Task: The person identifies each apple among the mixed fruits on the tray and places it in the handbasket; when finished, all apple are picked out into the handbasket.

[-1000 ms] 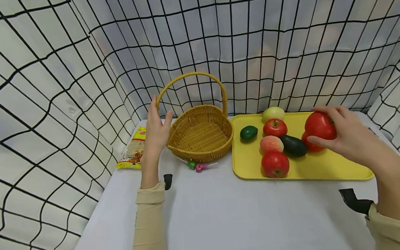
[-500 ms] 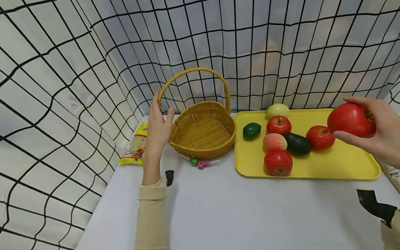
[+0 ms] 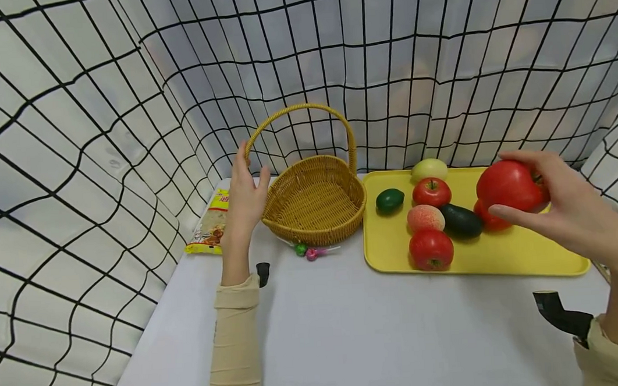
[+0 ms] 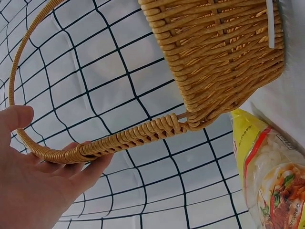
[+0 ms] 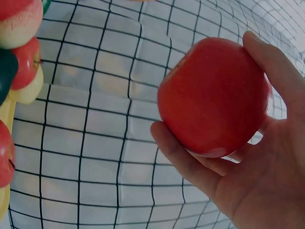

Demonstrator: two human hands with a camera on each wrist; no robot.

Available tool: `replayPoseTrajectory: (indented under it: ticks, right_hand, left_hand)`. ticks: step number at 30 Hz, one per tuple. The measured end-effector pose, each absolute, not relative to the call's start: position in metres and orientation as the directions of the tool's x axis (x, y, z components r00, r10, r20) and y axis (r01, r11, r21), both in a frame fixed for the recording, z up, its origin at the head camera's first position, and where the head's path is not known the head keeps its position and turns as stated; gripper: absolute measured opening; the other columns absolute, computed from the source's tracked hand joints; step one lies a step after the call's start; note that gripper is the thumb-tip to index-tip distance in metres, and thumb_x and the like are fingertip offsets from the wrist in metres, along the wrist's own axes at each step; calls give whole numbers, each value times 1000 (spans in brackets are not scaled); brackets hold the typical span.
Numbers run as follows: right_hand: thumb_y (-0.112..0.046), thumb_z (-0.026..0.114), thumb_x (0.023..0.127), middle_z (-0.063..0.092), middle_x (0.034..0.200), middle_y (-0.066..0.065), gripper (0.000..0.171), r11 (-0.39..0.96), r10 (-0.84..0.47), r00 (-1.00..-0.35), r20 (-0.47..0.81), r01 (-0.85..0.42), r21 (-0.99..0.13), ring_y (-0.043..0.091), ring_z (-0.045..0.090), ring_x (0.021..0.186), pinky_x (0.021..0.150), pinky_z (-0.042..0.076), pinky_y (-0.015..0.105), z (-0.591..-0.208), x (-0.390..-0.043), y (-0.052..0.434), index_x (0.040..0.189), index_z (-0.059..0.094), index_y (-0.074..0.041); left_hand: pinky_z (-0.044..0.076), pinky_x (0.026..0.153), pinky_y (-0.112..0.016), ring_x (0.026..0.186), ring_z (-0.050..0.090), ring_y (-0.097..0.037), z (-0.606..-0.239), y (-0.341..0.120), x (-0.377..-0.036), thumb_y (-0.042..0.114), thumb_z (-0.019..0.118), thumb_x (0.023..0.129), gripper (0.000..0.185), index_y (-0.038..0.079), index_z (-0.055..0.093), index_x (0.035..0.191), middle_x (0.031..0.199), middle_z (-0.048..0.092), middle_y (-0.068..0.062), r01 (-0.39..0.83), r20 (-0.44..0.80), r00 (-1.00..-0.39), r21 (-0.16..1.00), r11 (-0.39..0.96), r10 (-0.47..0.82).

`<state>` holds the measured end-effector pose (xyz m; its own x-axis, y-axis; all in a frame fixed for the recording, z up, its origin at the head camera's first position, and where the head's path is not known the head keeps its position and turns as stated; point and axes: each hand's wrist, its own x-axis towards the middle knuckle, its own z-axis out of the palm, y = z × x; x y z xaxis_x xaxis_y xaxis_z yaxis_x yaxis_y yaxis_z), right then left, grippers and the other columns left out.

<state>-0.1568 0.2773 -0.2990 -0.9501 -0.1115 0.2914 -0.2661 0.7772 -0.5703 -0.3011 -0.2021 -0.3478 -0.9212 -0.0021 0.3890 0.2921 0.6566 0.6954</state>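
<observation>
My right hand (image 3: pixel 501 186) grips a large red apple (image 3: pixel 515 179) and holds it in the air above the right part of a yellow tray (image 3: pixel 501 258). In the right wrist view the apple (image 5: pixel 212 95) sits between thumb and fingers. My left hand (image 3: pixel 252 164) stands open with straight fingers against the left side of an empty wicker basket (image 3: pixel 318 233). In the left wrist view the fingers (image 4: pixel 90 164) touch the basket's handle (image 4: pixel 133 136). On the tray lie red apples (image 3: pixel 431 191), a peach (image 3: pixel 424 218), a dark avocado (image 3: pixel 461 220) and a pale apple (image 3: pixel 429 168).
A small green fruit (image 3: pixel 390 200) lies at the tray's left end. A yellow snack packet (image 3: pixel 211 227) lies left of the basket, and two lollipops (image 3: pixel 307 251) lie in front of it. A black-grid curtain (image 3: pixel 126 109) closes in the white table (image 3: pixel 347 331).
My right hand lifted the red apple off the tray, swung it right, then brought it back left over the tray. The left hand stayed at the basket.
</observation>
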Motion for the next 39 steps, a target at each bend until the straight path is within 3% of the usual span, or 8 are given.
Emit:
replayPoseTrajectory:
  ticks: [2, 4, 7, 10, 17, 23, 30, 39]
  right_hand:
    - [-20, 86, 82, 44, 144, 22, 89, 772, -126, -950, 286, -274, -573, 44, 46, 115, 65, 42, 8, -300, -158, 273, 156, 37, -18]
    - [-21, 86, 83, 43, 144, 21, 88, 772, -143, -951, 276, -281, -571, 44, 47, 115, 69, 52, 18, -300, -160, 268, 156, 37, -19]
    - [-27, 84, 85, 44, 145, 19, 84, 773, -179, -949, 258, -298, -561, 44, 49, 117, 77, 61, 47, -299, -169, 256, 155, 38, -22]
    - [-34, 82, 87, 44, 146, 15, 79, 759, -243, -941, 238, -337, -557, 40, 48, 122, 87, 56, 66, -297, -189, 233, 153, 39, -25]
    - [-35, 80, 89, 41, 148, 13, 69, 737, -491, -856, 162, -508, -446, 34, 42, 133, 98, 55, 60, -298, -268, 146, 146, 42, -25]
    - [-41, 76, 90, 41, 149, 11, 66, 712, -669, -743, -38, -625, -321, 32, 43, 135, 103, 54, 53, -322, -332, 66, 144, 40, -30]
    - [-45, 72, 93, 37, 155, 11, 78, 760, -648, -712, -270, -629, -165, 29, 43, 136, 105, 52, 49, -351, -370, 9, 156, 30, -28]
    - [-44, 71, 95, 29, 162, 12, 86, 778, -619, -713, -329, -614, -135, 30, 37, 146, 115, 45, 51, -363, -390, -28, 162, 20, -27]
  left_hand:
    - [37, 122, -57, 155, 32, -32, -348, -198, -302, 43, 44, 109, 71, 30, 5, 166, 172, 20, -9, 297, 384, -923, 699, 650, 9]
    - [33, 125, -55, 157, 28, -31, -348, -194, -303, 43, 44, 109, 72, 30, 3, 166, 174, 14, -7, 297, 371, -928, 702, 647, 23]
    - [27, 128, -54, 160, 20, -31, -346, -190, -304, 44, 45, 108, 74, 29, 2, 166, 175, 9, -5, 301, 362, -931, 703, 645, 41]
    - [23, 130, -54, 161, 15, -30, -342, -189, -304, 46, 44, 108, 74, 28, 2, 167, 175, 9, -5, 303, 368, -929, 697, 650, 38]
    - [24, 129, -57, 161, 17, -33, -334, -196, -304, 43, 44, 109, 74, 25, 1, 167, 174, 11, -9, 302, 376, -926, 691, 657, 30]
    - [22, 129, -58, 161, 14, -36, -333, -197, -307, 42, 44, 108, 77, 23, -2, 167, 173, 11, -17, 305, 361, -931, 682, 665, 57]
    - [22, 128, -61, 161, 13, -37, -343, -195, -299, 43, 45, 108, 78, 27, -5, 167, 173, 10, -16, 266, 317, -947, 691, 672, 49]
    - [23, 127, -62, 161, 14, -37, -341, -206, -291, 48, 42, 108, 76, 28, -2, 167, 173, 11, -14, 253, 332, -943, 683, 686, 16]
